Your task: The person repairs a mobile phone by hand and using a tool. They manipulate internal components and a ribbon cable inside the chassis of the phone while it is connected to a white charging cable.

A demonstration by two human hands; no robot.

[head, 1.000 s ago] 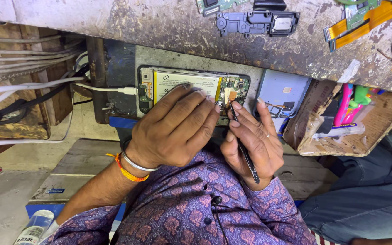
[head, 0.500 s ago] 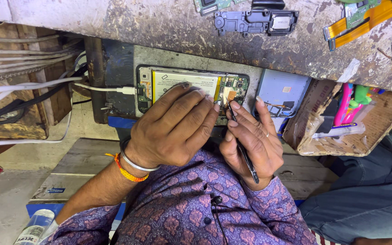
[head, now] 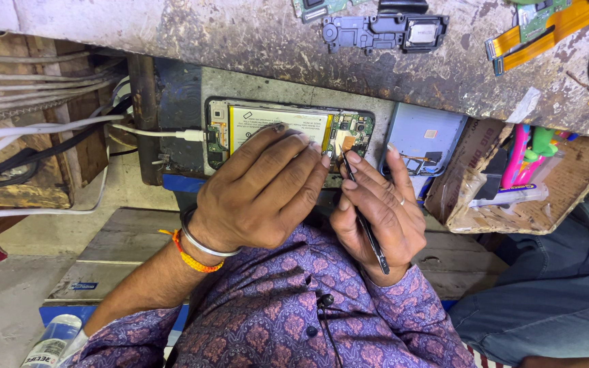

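Your left hand [head: 260, 187] spread flat over opened phone [head: 288, 129]; right hand [head: 376, 204] pinching tweezers [head: 363, 218], tip probably at fragile board. Hold phone by edges.

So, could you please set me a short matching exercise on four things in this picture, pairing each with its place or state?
Things:
1. opened phone
2. tweezers
3. back cover
4. white cable

Places or states:
A. plugged into the phone's end
B. held in the right hand
C. under the left hand
D. lying to the right of the phone

Pairs: 1-C, 2-B, 3-D, 4-A
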